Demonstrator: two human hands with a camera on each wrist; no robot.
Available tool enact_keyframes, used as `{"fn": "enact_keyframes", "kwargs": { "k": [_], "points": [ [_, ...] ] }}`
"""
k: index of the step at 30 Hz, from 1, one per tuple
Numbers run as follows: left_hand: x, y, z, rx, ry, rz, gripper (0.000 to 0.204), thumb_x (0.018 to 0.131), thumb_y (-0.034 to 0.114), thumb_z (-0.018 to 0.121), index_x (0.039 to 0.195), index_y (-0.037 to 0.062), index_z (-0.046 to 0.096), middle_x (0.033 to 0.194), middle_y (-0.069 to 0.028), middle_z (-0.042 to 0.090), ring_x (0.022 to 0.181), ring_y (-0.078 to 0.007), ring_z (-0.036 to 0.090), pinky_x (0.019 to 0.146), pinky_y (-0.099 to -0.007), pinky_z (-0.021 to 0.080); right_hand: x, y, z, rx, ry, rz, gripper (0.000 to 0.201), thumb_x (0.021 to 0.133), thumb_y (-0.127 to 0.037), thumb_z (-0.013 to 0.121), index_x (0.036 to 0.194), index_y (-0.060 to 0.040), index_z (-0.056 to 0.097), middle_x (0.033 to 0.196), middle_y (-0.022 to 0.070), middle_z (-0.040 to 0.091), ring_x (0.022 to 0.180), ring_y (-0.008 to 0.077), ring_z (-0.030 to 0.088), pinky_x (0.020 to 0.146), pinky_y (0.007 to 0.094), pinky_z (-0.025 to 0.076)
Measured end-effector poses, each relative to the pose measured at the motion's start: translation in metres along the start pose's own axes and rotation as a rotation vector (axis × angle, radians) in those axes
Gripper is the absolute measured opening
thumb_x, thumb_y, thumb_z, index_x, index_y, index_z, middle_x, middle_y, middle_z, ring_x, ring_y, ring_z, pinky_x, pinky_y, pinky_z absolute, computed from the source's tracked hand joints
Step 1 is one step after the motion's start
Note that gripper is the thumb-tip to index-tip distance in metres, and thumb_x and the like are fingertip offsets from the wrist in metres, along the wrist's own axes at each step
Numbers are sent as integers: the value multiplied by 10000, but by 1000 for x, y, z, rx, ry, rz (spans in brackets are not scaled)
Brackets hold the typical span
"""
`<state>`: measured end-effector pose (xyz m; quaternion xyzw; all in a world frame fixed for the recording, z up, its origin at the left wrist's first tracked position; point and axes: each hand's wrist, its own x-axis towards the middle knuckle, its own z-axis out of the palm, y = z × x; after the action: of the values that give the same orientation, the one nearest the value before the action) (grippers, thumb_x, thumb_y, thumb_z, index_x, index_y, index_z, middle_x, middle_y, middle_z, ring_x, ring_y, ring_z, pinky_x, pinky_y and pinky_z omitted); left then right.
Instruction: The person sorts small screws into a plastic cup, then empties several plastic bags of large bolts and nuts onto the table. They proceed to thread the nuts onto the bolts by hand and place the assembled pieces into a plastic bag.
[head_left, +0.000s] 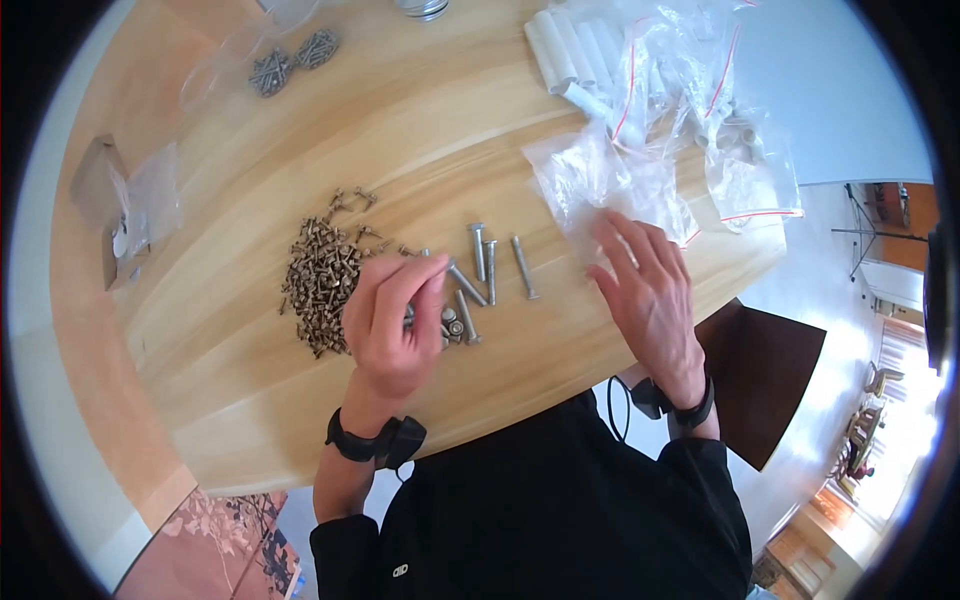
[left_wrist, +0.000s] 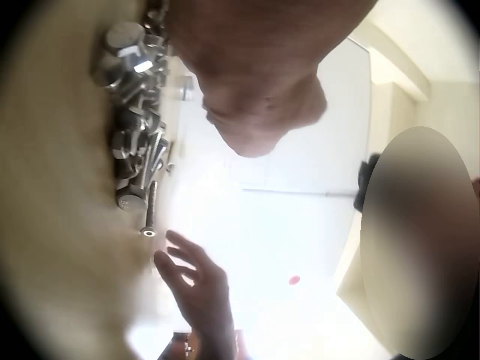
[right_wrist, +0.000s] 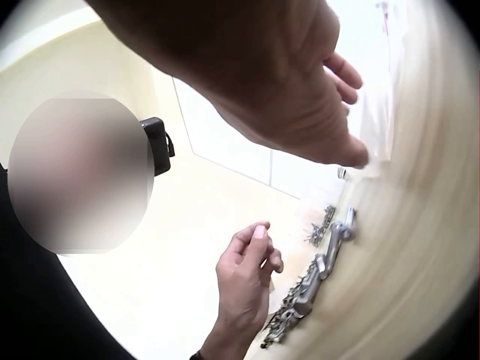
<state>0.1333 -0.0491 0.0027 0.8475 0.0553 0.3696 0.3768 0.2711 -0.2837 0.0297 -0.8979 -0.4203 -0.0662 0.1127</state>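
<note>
Pinching the zip-lock bag [head_left: 577,170] by its edge seems surest; the right hand [head_left: 650,290] is spread at its six o'clock. The left hand [head_left: 393,318] curls, any hold unclear.

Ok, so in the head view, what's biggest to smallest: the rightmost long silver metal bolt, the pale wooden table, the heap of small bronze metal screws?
1. Pale wooden table
2. Heap of small bronze metal screws
3. Rightmost long silver metal bolt
</note>
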Motion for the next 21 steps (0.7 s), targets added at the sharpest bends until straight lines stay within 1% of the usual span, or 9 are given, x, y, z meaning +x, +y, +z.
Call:
{"fn": "enact_keyframes", "kwargs": {
  "k": [2, 3, 6, 13, 15, 17, 19, 20, 21],
  "points": [
    [-9, -11, -2, 90, 22, 107, 199, 878, -92, 711, 1060, -14, 695, 903, -144, 680, 734, -264, 664, 638, -321, 531, 1, 14, 8, 100, -66, -32, 496, 762, -114, 815, 1231, -50, 666, 1337, 123, 609, 1161, 317, 592, 921, 423, 493],
    [-7, -12, 0, 97, 27, 126, 248, 845, -106, 733, 1065, 4, 705, 886, -118, 684, 681, -237, 651, 556, -323, 504, 1, 15, 6, 89, -60, -26, 496, 762, -114, 815, 1231, -50, 666, 1337, 123, 609, 1161, 317, 592, 921, 423, 493],
    [-7, -11, 1, 99, 10, 179, 250, 844, -105, 735, 1067, 5, 705, 885, -118, 681, 680, -237, 650, 557, -319, 506, 3, 5, 2, 47, -37, -79, 448, 763, -130, 817, 1184, -63, 678, 1327, 103, 624, 1158, 296, 607, 921, 421, 491],
    [-10, -11, 0, 60, 35, 98, 255, 839, -111, 736, 1066, 2, 706, 882, -115, 676, 679, -233, 645, 561, -314, 504, -2, 0, -3, 101, 29, -106, 342, 767, -96, 805, 1089, -43, 702, 1192, 94, 697, 1111, 288, 653, 933, 404, 504],
    [-10, -9, -4, 51, -11, 83, 238, 866, -136, 689, 1076, -25, 683, 924, -158, 685, 757, -276, 662, 656, -341, 541, -1, 1, -10, 109, 63, -114, 321, 766, -50, 792, 1075, -36, 705, 1158, 98, 715, 1082, 289, 670, 919, 398, 517],
    [-12, -9, -5, 65, 8, 91, 226, 889, -77, 699, 1107, -26, 669, 949, -160, 684, 801, -278, 663, 704, -357, 541, -2, -3, -25, 139, 373, -43, 284, 758, 50, 741, 1034, -5, 704, 1085, 114, 742, 981, 291, 707, 835, 359, 553],
    [-15, -12, -8, 75, 21, 105, 233, 911, -18, 710, 1137, -26, 655, 974, -163, 684, 844, -279, 663, 752, -374, 541, -6, -10, -36, 170, 627, -15, 207, 858, 114, 652, 1051, 40, 648, 991, 176, 750, 842, 301, 725, 738, 346, 577],
    [-18, -14, -9, 24, 42, 70, 330, 888, 67, 760, 1187, -16, 647, 1055, -183, 673, 912, -307, 659, 778, -386, 547, -11, -9, -35, 229, 769, -10, 175, 899, 114, 621, 1062, 51, 628, 961, 192, 748, 810, 302, 723, 723, 349, 581],
    [-16, -13, -10, -31, 61, 38, 438, 865, 152, 809, 1237, -6, 640, 1137, -203, 663, 980, -335, 655, 804, -398, 552, -16, -12, -37, 226, 771, -5, 175, 899, 114, 621, 1062, 51, 628, 961, 192, 748, 810, 302, 723, 723, 349, 581]
  ]
}}
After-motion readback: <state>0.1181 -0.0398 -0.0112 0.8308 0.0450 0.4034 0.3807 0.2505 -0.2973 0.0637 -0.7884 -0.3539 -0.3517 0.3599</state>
